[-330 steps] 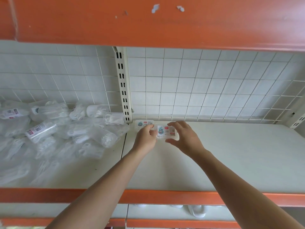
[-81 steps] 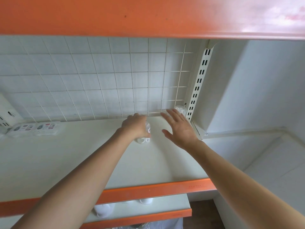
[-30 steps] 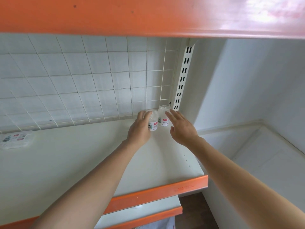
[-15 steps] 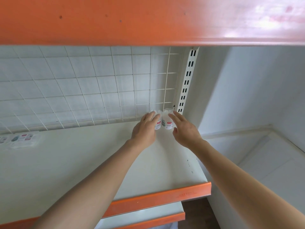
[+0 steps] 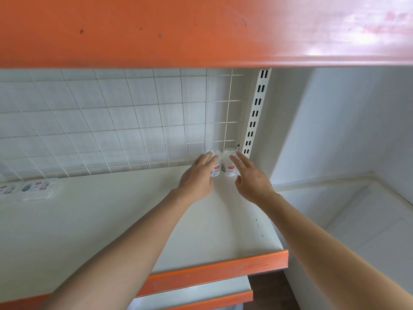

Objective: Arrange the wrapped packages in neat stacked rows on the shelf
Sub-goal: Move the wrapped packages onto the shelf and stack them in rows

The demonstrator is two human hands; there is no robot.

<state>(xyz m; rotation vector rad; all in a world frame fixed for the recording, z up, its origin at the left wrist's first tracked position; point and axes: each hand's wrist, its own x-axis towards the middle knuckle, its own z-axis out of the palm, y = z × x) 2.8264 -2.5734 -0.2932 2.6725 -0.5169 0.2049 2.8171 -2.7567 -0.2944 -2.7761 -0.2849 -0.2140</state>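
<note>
- Head view: two upright wrapped cylindrical packages stand side by side in the back right corner of the shelf. They are set against the wire grid panel and just beside the slotted upright.
- The left hand lays its fairly straight fingers over the left package and presses it. The thumb is hidden, so a wrap-around grip cannot be confirmed.
- The right hand is spread, with straight fingers touching the front of the right package.
- Flat wrapped packs lie at the far left of the shelf, well apart from the corner pair.
- Hazard: the packages look tall and narrow. A push applied high on the body would probably tip one against the grid or onto its neighbour.
- Hazard: withdrawing a hand while the film wrap clings to the fingers could drag a package forward and break the row.
- Change (one second back): the left package stood forward of the right one, apart from it and held in the left hand. The two now touch.
- Change (half a second back): both hands are almost where they were.
</note>
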